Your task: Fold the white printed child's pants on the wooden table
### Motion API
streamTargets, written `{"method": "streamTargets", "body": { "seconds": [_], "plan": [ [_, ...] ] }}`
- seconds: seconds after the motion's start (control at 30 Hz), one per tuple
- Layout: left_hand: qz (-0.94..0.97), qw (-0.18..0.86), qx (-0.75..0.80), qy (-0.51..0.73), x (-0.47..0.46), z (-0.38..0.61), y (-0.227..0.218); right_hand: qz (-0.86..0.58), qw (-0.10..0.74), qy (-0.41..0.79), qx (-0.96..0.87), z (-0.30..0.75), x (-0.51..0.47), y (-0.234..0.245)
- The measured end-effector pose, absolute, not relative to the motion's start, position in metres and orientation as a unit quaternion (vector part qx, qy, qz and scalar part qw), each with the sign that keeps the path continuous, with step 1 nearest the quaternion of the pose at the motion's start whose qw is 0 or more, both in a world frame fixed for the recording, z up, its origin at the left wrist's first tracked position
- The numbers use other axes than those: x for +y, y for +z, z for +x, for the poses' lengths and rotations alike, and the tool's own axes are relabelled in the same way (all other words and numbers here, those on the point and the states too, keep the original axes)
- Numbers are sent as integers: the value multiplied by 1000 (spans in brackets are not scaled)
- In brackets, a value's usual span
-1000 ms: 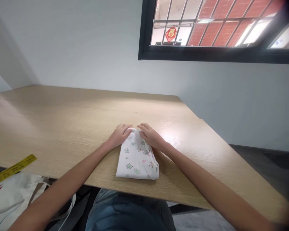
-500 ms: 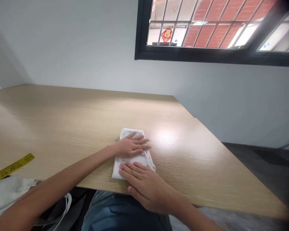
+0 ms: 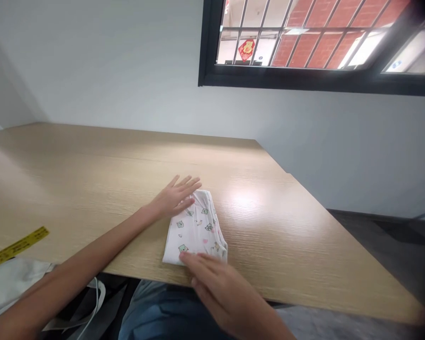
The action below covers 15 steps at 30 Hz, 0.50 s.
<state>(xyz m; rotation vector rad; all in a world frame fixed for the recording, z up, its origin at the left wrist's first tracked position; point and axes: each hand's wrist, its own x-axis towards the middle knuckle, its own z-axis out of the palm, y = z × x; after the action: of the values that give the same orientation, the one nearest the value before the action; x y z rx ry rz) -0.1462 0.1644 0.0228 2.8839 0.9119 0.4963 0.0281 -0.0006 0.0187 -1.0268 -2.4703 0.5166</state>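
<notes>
A folded white cloth [image 3: 194, 229] printed with small green animal faces and pink hearts lies flat near the front edge of the wooden table. My left hand [image 3: 177, 196], fingers spread, is over its far left corner; whether the palm touches it I cannot tell. At the near edge of the cloth is my right hand [image 3: 217, 283], its fingers stretched out and their tips over the fabric. Neither hand grips anything. The cloth's layered folds show along its right side.
The light wooden table [image 3: 92, 174] runs back to a grey-white wall. A yellow printed strip [image 3: 17, 245] lies at the front left edge, above a white bag [image 3: 10, 283]. A barred window [image 3: 297, 42] is at the upper right.
My left hand has slid left and away from me, off the cloth's middle. My right hand has drawn back slightly toward me, so more of the print shows.
</notes>
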Motion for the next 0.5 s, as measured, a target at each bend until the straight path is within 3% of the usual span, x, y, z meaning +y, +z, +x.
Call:
{"method": "streamTargets", "body": {
  "seconds": [0.1, 0.17, 0.3, 0.5],
  "plan": [
    [940, 141, 293, 101, 134, -168, 26, -406, 258, 83, -873, 39, 21, 18],
    [934, 202, 289, 53, 118, -178, 23, -439, 214, 38, -872, 47, 33, 16],
    [940, 202, 272, 41, 90, -187, 7, -435, 125, 67, -889, 58, 35, 9],
    [938, 206, 269, 68, 40, -193, -6, -397, 99, 101, -907, 70, -8, -3]
  ]
}}
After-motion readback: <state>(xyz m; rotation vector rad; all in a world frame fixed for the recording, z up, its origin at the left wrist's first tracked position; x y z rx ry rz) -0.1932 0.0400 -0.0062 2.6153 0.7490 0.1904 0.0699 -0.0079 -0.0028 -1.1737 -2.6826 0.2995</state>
